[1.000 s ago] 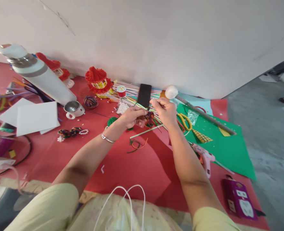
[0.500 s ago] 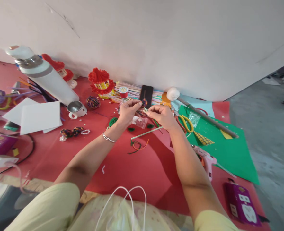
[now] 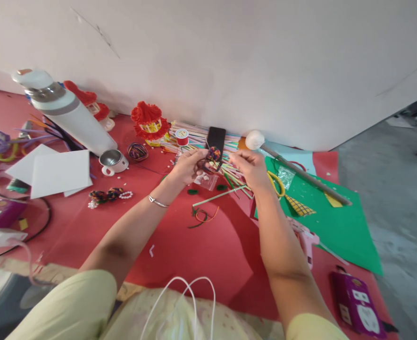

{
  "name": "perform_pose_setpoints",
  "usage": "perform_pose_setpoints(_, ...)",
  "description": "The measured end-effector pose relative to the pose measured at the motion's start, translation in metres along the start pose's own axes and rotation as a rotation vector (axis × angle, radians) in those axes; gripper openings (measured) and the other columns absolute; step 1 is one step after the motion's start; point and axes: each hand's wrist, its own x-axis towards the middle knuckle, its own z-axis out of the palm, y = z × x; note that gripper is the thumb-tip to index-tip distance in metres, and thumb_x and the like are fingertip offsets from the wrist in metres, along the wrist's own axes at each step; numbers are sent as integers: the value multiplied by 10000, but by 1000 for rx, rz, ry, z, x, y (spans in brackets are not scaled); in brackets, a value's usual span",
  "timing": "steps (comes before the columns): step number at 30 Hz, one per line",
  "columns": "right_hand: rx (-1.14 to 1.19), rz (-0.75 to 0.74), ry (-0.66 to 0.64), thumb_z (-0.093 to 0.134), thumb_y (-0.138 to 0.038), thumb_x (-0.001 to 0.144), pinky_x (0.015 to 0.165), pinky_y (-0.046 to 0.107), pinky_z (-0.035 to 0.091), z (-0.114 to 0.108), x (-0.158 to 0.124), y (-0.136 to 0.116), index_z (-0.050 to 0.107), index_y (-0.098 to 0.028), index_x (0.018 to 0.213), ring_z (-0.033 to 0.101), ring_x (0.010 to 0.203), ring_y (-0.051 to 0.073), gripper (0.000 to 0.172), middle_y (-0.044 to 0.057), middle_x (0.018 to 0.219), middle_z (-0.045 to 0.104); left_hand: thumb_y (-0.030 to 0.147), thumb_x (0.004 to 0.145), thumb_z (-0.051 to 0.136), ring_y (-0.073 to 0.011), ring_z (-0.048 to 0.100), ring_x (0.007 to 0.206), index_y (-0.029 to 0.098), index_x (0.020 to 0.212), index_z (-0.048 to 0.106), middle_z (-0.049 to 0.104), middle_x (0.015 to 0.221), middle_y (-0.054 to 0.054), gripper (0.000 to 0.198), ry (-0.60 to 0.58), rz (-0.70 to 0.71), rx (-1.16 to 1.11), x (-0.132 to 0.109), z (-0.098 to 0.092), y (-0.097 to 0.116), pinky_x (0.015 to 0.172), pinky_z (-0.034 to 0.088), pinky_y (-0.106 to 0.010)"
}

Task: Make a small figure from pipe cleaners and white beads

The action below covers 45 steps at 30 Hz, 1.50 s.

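Above the middle of the red tabletop, my left hand (image 3: 190, 166) is closed on a small multicoloured yarn piece (image 3: 214, 154) by its left side. A dark looped part hangs just under that piece; its kind is hard to make out. To the right, my right hand (image 3: 247, 166) is raised with thumb and fingertips pinched, a short gap from the yarn piece. Whatever lies in the pinch is too small to name. Behind the hands rests a black phone (image 3: 216, 140). Beneath them are a pale green stick (image 3: 219, 194) and loose thread ends (image 3: 204, 216).
On the left stand a white bottle (image 3: 76, 115), a metal cup (image 3: 112, 161), a yarn ball (image 3: 137, 151) and white cards (image 3: 60, 172). A red thread spool (image 3: 182, 137) is at the back. Rightward lie yellow-handled scissors (image 3: 278, 184), a pink glue gun (image 3: 305, 240) and a green sheet (image 3: 350, 236).
My right hand has moved right, away from the yarn piece, widening the gap between my hands. The yarn piece in my left hand now shows more fully.
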Motion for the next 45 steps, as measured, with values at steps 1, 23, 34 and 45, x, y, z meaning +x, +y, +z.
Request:
perform_pose_setpoints(1,11,-38,83,706,-448,915,615,290,366,3,1,1,768,-204,813,462,621,121,271,-21,673,570,274,778,830,-87,633,499,137,881,669,663,653,7,235,-11,-1,61,-1,1,-3,338,304,-139)
perform_pose_setpoints(23,189,-31,413,732,-626,851,540,304,365,1,10,20,592,-229,656,412,573,117,464,-10,685,482,232,675,859,-137,635,455,92,836,787,733,639,-108,225,-337,-372,368,-14,12,-33,355,377,-175)
perform_pose_setpoints(34,445,183,339,584,-889,792,357,242,191,-26,18,25,546,-280,902,309,378,67,620,-81,585,483,213,658,878,-124,613,441,82,846,775,718,637,-92,251,-239,-352,345,-7,5,-25,347,386,-175)
perform_pose_setpoints(45,632,239,52,825,-601,767,429,222,319,3,8,2,588,-273,989,525,521,105,462,-71,629,543,227,678,877,-204,760,659,170,850,609,690,691,0,323,-25,-38,124,2,-6,-7,399,460,-170)
